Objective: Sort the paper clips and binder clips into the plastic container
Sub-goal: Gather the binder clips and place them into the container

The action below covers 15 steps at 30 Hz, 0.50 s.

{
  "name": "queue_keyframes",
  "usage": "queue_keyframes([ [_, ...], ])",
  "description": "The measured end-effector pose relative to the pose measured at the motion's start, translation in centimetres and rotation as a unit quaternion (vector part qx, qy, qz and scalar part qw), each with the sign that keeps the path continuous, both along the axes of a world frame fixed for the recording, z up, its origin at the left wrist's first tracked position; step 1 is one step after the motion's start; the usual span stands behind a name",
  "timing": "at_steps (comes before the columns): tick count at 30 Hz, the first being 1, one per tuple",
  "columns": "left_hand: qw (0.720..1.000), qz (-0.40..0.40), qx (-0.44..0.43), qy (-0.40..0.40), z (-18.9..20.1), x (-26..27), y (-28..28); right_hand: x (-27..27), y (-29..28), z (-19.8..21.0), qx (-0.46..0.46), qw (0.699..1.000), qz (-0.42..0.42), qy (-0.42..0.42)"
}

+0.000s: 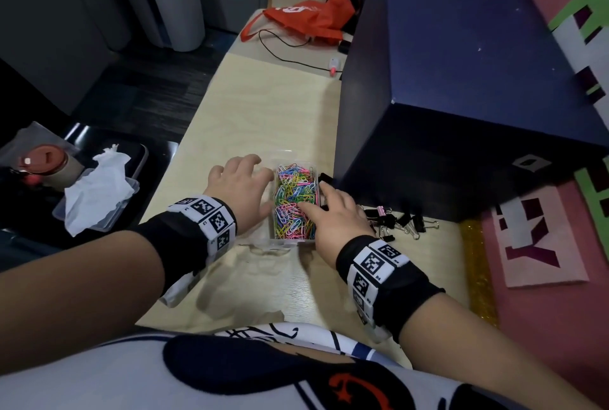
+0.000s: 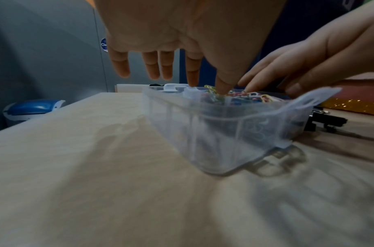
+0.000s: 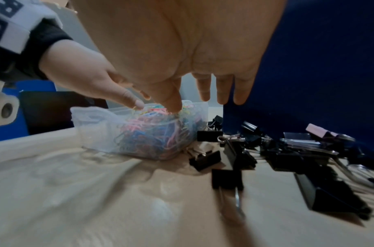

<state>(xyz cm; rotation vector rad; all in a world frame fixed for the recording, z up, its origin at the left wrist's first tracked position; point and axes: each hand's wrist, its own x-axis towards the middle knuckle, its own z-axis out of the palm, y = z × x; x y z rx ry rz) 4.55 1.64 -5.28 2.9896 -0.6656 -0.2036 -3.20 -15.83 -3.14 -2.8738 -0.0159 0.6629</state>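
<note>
On the pale wooden table [image 1: 263,106], a clear ribbed plastic container [image 2: 213,133] holds a tangle of thin multicoloured wire paper clips [image 1: 295,200]. The left hand [image 1: 239,188] lies spread beside its left wall, fingers relaxed, thumb dipping into the clips. The right hand [image 1: 336,215], fingers loosely extended, holds nothing and touches the clips with its thumb. Glossy black binder clips [image 3: 287,158] lie heaped just right of the container, against a dark blue box [image 1: 461,96].
</note>
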Motion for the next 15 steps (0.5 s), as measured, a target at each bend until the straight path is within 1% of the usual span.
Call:
queue_keyframes([
  [3,1.0,0.021,0.011,0.0,-0.2,0.2,0.9,0.1,0.2,0.6,0.009,0.999,-0.018,-0.044],
  [6,0.999,0.04,0.022,0.012,-0.4,0.2,1.5,0.0,0.5,0.5,0.01,0.999,-0.015,-0.029],
  [8,0.997,0.047,0.045,0.033,-0.4,0.3,1.8,-0.3,0.5,-0.1,0.023,0.999,-0.024,-0.032],
  [10,0.996,0.043,0.066,0.043,-0.4,0.4,2.1,-0.7,0.2,-0.7,0.039,0.995,-0.042,-0.077],
  [12,0.996,0.035,0.078,0.033,-0.3,0.4,2.4,-1.0,-0.7,-1.2,0.037,0.988,-0.07,-0.129],
  [14,0.995,0.025,0.09,0.017,0.1,0.5,2.6,-1.3,-1.8,-1.7,0.02,0.982,-0.111,-0.151],
  [15,0.994,0.015,0.105,0.013,0.3,0.6,2.6,-1.4,-2.5,-1.9,0.009,0.981,-0.129,-0.148],
])
